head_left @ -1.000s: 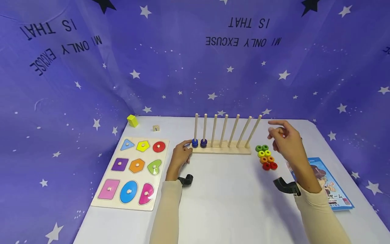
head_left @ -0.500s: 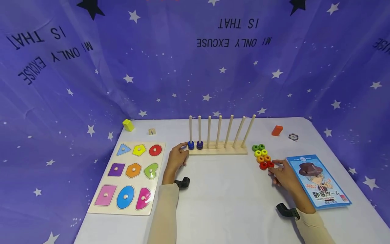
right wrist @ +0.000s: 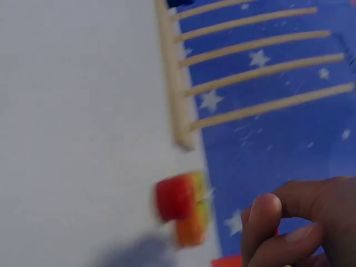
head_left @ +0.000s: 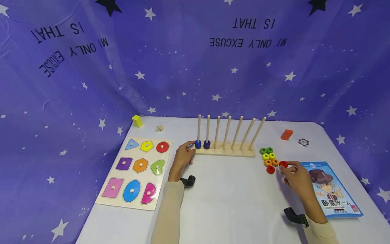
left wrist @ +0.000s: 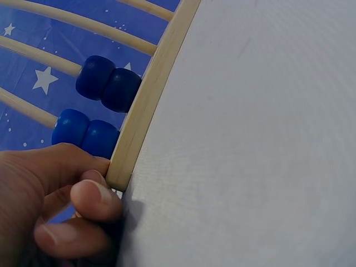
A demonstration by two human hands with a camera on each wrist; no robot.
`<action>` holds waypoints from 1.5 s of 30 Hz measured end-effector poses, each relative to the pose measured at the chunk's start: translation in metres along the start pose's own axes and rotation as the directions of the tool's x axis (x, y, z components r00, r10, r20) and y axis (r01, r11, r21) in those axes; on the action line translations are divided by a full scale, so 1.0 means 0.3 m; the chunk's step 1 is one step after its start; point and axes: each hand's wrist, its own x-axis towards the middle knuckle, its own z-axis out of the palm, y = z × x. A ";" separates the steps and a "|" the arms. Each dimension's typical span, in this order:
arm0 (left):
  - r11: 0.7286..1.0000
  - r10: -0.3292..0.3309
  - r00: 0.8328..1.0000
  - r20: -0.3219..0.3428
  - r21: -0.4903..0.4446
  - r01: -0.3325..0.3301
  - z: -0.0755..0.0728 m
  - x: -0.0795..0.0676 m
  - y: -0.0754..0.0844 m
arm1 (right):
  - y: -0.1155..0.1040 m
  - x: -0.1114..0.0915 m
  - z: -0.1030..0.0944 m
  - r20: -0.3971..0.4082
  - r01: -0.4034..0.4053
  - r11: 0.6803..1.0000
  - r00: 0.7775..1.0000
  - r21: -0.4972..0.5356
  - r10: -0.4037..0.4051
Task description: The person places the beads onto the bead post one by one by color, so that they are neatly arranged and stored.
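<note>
A wooden peg rack (head_left: 234,153) with several upright rods stands at mid-table. Blue beads (head_left: 198,144) sit on its leftmost rod and dark blue beads (head_left: 207,144) on the one beside it. My left hand (head_left: 183,157) grips the rack's left end; in the left wrist view the fingers (left wrist: 95,199) curl against the end of the base. Over on the right, my right hand (head_left: 298,179) pinches a red bead (head_left: 283,164) between thumb and forefinger. Close by lie another red bead (head_left: 270,169), orange beads (head_left: 267,163), yellow beads (head_left: 272,156) and green beads (head_left: 263,150).
A knobbed shape puzzle board (head_left: 122,183) lies at the left. Behind it are a yellow block (head_left: 137,121) and a small wooden cube (head_left: 160,128). An orange block (head_left: 286,134), a round chip (head_left: 303,142) and a blue game box (head_left: 335,189) occupy the right side.
My right hand came down from beside the rack to the bead group, took one red bead and drew it slightly away to the right. The left hand keeps its place on the rack.
</note>
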 end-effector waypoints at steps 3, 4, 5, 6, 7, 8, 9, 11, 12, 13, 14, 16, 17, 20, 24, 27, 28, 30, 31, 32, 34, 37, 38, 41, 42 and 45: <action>1.000 0.019 1.000 -0.002 0.003 -0.019 -0.004 0.018 0.014 | -0.131 -0.020 -0.038 -0.045 0.121 0.993 0.992 0.013 -0.120; 1.000 0.022 1.000 -0.004 0.000 -0.022 -0.006 0.022 0.018 | -0.183 -0.025 -0.046 -0.055 0.162 0.987 0.985 0.020 -0.161; 1.000 0.024 1.000 -0.006 -0.001 -0.024 -0.007 0.026 0.021 | -0.238 -0.029 -0.052 -0.063 0.199 0.980 0.978 0.027 -0.197; 1.000 0.025 1.000 -0.009 -0.005 -0.025 -0.010 0.028 0.024 | -0.294 -0.033 -0.055 -0.063 0.231 0.972 0.971 0.033 -0.229; 1.000 0.026 1.000 -0.013 -0.009 -0.026 -0.012 0.030 0.026 | -0.350 -0.036 -0.056 -0.053 0.260 0.965 0.965 0.043 -0.258; 1.000 0.024 1.000 -0.016 -0.009 -0.024 -0.013 0.030 0.026 | -0.404 -0.038 -0.053 -0.040 0.290 0.955 0.957 0.057 -0.288; 1.000 0.024 1.000 -0.019 -0.009 -0.024 -0.014 0.031 0.026 | -0.458 -0.040 -0.047 -0.019 0.314 0.947 0.949 0.072 -0.313; 1.000 0.016 1.000 -0.016 -0.008 -0.016 -0.015 0.028 0.023 | -0.557 -0.040 -0.031 0.024 0.357 0.929 0.932 0.102 -0.361; 1.000 0.012 1.000 -0.014 -0.008 -0.012 -0.014 0.025 0.022 | -0.603 -0.037 -0.020 0.051 0.377 0.919 0.922 0.116 -0.384; 1.000 0.008 1.000 -0.013 -0.006 -0.008 -0.013 0.023 0.020 | -0.644 -0.032 -0.009 0.075 0.397 0.908 0.910 0.133 -0.409; 1.000 0.003 1.000 -0.012 -0.007 -0.003 -0.011 0.020 0.019 | -0.682 -0.026 0.003 0.095 0.418 0.898 0.897 0.139 -0.433; 1.000 -0.002 1.000 -0.010 -0.010 0.002 -0.007 0.013 0.018 | -0.750 -0.012 0.027 0.130 0.448 0.882 0.875 0.147 -0.466; 1.000 0.001 1.000 -0.011 -0.011 -0.001 -0.005 0.011 0.016 | -0.780 -0.003 0.039 0.145 0.463 0.873 0.864 0.151 -0.483; 1.000 0.010 1.000 -0.004 -0.005 -0.010 0.002 0.001 0.014 | -0.845 0.025 0.069 0.173 0.490 0.860 0.843 0.144 -0.510; 1.000 -0.001 1.000 0.011 0.014 0.001 0.010 -0.011 0.006 | -0.884 0.053 0.101 0.207 0.489 0.864 0.839 0.116 -0.503; 1.000 -0.013 1.000 0.016 0.017 0.013 0.012 -0.016 -0.002 | -0.888 0.064 0.120 0.228 0.484 0.871 0.841 0.088 -0.490; 1.000 -0.012 1.000 0.017 0.014 0.011 0.011 -0.017 -0.004 | -0.887 0.067 0.124 0.234 0.481 0.873 0.842 0.085 -0.487; 1.000 -0.009 1.000 0.018 0.013 0.009 0.008 -0.018 -0.006 | -0.884 0.071 0.132 0.242 0.480 0.874 0.841 0.075 -0.483; 1.000 -0.009 1.000 0.018 0.010 0.008 0.006 -0.018 -0.006 | -0.884 0.072 0.135 0.244 0.485 0.872 0.839 0.069 -0.486; 1.000 -0.007 1.000 0.018 0.010 0.006 0.004 -0.017 -0.007 | -0.886 0.073 0.137 0.243 0.487 0.871 0.838 0.069 -0.488; 1.000 -0.003 1.000 0.015 0.011 0.002 -0.002 -0.015 -0.005 | -0.889 0.074 0.142 0.250 0.496 0.866 0.832 0.067 -0.496; 1.000 0.000 1.000 0.006 0.015 0.000 -0.008 -0.013 -0.003 | -0.895 0.075 0.146 0.253 0.503 0.862 0.827 0.065 -0.502; 1.000 0.001 1.000 0.004 0.019 -0.001 -0.007 -0.011 -0.003 | -0.894 0.077 0.146 0.254 0.506 0.860 0.826 0.063 -0.504; 1.000 -0.001 1.000 0.001 0.028 0.001 -0.006 -0.010 -0.002 | -0.889 0.076 0.140 0.237 0.507 0.860 0.830 0.059 -0.506; 1.000 -0.002 1.000 0.002 0.031 0.002 -0.006 -0.011 -0.001 | -0.886 0.073 0.135 0.226 0.508 0.859 0.831 0.060 -0.508; 0.999 0.004 1.000 0.001 0.033 -0.004 -0.008 -0.012 0.001 | -0.870 0.057 0.105 0.171 0.507 0.859 0.842 0.073 -0.512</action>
